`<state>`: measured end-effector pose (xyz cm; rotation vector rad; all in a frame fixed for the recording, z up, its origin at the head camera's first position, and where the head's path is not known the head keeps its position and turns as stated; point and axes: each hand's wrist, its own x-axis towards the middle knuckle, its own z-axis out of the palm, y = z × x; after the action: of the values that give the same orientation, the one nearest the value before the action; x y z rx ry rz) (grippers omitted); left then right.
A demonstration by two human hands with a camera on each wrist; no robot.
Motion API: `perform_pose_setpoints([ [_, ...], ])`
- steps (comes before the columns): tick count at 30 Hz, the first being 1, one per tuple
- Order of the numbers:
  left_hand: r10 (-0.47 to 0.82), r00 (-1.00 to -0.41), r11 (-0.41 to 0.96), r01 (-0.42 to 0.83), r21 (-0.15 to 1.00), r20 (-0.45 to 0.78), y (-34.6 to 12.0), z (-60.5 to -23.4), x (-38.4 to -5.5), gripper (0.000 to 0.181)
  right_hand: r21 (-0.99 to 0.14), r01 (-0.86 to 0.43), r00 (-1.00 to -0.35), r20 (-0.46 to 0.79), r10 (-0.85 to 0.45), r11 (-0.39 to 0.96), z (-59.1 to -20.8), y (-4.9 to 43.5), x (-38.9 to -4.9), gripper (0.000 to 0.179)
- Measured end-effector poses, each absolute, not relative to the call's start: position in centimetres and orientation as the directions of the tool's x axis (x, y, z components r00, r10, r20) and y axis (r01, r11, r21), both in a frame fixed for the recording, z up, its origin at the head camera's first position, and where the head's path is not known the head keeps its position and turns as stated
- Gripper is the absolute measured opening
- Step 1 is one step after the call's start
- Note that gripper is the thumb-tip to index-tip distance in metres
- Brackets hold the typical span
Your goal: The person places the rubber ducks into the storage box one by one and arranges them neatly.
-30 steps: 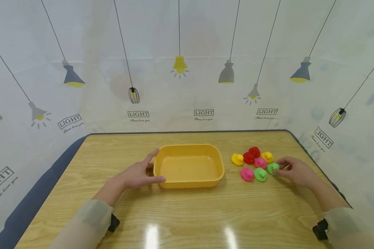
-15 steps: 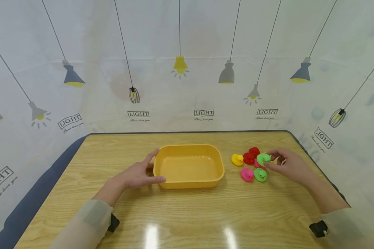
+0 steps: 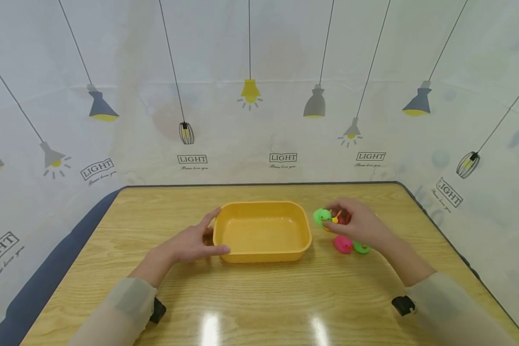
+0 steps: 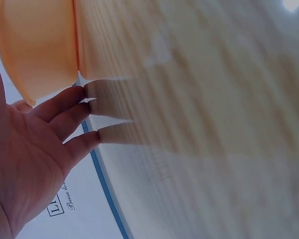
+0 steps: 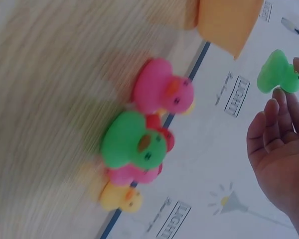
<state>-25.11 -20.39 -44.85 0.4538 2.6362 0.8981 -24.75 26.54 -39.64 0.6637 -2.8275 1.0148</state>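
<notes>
My right hand [image 3: 360,225] pinches a green toy duck [image 3: 321,217] between thumb and fingertips, raised above the table just right of a yellow plastic basin [image 3: 265,257]. In the right wrist view that green duck sits at the fingertips, apart from the other ducks. Spread along the basin's left end, my left hand [image 3: 192,242] has its thumb on the front corner and index finger at the back corner. Its other fingers lie extended by the end wall in the left wrist view. Nothing is seen inside the basin.
Under and beside my right hand stand a pink duck [image 3: 342,244] and another green duck [image 3: 361,247]. Behind them in the right wrist view are a second pink duck [image 5: 132,175], a yellow duck [image 5: 120,196] and red ones, partly hidden. A lamp-print curtain [image 3: 259,134] borders the table [image 3: 259,298].
My right hand has lifted the green duck from the right end of the group and carried it left over the others, close to the basin. My left hand and the basin stay in place.
</notes>
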Motion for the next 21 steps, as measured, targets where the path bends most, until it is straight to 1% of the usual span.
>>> perform_pose_setpoints([
  [5,0.392,-0.899,0.75,0.19,0.634,-0.194,-20.4,-44.9,-25.1,0.122,-0.614,-0.455,-0.881,0.202,-0.429,0.645,-39.7,23.5,-25.5,0.031],
  [8,0.399,-0.897,0.746,0.196,0.637,-0.191,-20.5,-45.0,-25.2,0.122,-0.624,-0.462,-0.87,0.18,-0.459,0.63,-39.7,21.6,-25.9,0.03],
  [14,0.402,-0.896,0.742,0.198,0.64,-0.188,-20.5,-45.1,-25.3,0.123,-0.592,-0.476,-0.857,0.147,-0.494,0.65,-40.2,18.0,-26.9,0.03],
  [21,0.391,-0.9,0.748,0.189,0.636,-0.193,-20.4,-45.1,-25.4,0.123,-0.596,-0.44,-0.86,0.063,-0.507,0.672,-40.9,14.4,-28.0,0.03],
])
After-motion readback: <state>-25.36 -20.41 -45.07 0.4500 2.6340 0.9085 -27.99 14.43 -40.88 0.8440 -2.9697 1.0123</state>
